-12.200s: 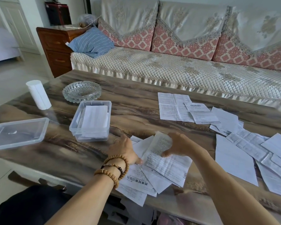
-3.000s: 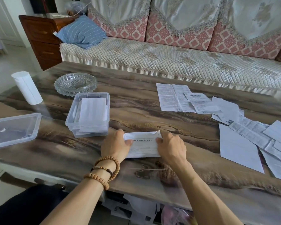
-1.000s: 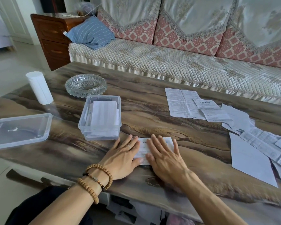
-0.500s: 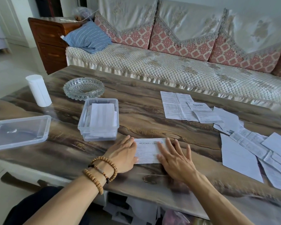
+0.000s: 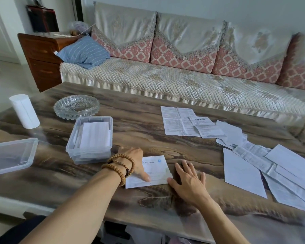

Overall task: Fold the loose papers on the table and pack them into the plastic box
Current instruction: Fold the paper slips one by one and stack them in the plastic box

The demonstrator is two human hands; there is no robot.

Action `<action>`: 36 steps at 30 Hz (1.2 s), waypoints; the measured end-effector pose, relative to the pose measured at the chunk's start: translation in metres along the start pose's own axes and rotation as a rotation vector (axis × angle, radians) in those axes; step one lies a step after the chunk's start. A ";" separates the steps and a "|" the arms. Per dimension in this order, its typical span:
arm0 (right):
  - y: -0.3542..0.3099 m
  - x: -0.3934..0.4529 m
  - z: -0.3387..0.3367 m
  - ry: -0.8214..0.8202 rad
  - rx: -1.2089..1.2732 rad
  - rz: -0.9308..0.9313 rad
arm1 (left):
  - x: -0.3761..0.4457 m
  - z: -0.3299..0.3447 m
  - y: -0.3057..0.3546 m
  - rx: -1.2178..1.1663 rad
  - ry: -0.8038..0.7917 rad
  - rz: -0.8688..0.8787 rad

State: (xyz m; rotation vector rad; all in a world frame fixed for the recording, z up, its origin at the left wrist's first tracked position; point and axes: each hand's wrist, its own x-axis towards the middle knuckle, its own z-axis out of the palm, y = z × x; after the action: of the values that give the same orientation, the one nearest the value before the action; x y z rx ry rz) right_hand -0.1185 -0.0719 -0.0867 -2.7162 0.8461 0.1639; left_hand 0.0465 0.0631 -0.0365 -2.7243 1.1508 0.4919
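Observation:
A folded white paper (image 5: 157,170) lies on the table's near side. My left hand (image 5: 133,162), with bead bracelets on the wrist, rests on the paper's left part, thumb pressing on top of it. To the paper's right, my right hand (image 5: 188,180) lies flat on the table with fingers spread, its thumb touching the paper's right corner. The clear plastic box (image 5: 74,147) stands just left of my left hand and holds folded papers (image 5: 95,134). Loose unfolded papers (image 5: 243,173) are spread over the table's right side.
The box's clear lid (image 5: 9,155) lies at the left edge. A glass ashtray (image 5: 76,108) and a white roll (image 5: 24,111) stand behind the box. More sheets (image 5: 180,122) lie mid-table. A sofa (image 5: 165,83) runs along the far side.
My right hand has slid off the folded paper to the right onto the bare table. My left hand has moved further onto the paper, thumb now on top.

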 end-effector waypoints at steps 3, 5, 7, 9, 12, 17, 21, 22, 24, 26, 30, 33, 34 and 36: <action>-0.007 -0.007 0.004 0.241 0.273 0.051 | -0.002 0.005 0.001 -0.003 0.029 -0.004; -0.023 -0.019 0.004 0.417 0.810 0.201 | -0.004 0.009 0.001 -0.009 0.062 -0.023; -0.041 -0.019 0.007 0.398 1.312 0.405 | -0.006 0.011 0.000 -0.031 0.087 -0.037; -0.050 -0.015 0.009 0.292 1.506 0.506 | -0.007 0.015 0.000 -0.077 0.084 -0.036; -0.050 -0.010 -0.009 0.203 1.646 0.536 | -0.012 0.019 -0.001 -0.138 0.090 -0.045; -0.045 -0.002 -0.031 0.083 1.388 0.449 | -0.024 0.029 -0.004 -0.278 0.131 0.000; -0.051 0.007 -0.025 -0.059 1.141 0.324 | -0.033 0.040 -0.003 -0.357 0.206 0.009; -0.053 0.007 -0.023 -0.025 0.974 0.292 | -0.034 0.040 -0.002 -0.368 0.220 0.007; -0.056 0.002 -0.022 0.096 0.693 0.251 | -0.037 0.039 -0.002 -0.393 0.234 0.000; -0.054 -0.001 -0.022 0.118 0.677 0.205 | -0.038 0.035 -0.003 -0.405 0.239 -0.006; -0.045 0.001 -0.020 0.076 0.764 0.145 | -0.037 0.030 -0.002 -0.502 0.189 0.009; -0.041 -0.003 -0.019 0.071 0.832 0.176 | -0.035 0.029 -0.007 -0.685 0.108 0.034; -0.040 -0.005 -0.017 0.093 0.879 0.173 | -0.035 0.030 -0.009 -0.780 0.083 0.045; -0.039 -0.010 -0.013 0.131 1.066 0.222 | -0.040 0.029 -0.014 -1.028 0.048 0.025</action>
State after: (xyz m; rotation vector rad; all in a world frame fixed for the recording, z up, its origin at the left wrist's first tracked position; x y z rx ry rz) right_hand -0.1040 -0.0396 -0.0626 -1.6465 0.9078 -0.3365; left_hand 0.0236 0.1067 -0.0497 -3.5391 1.1411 1.3359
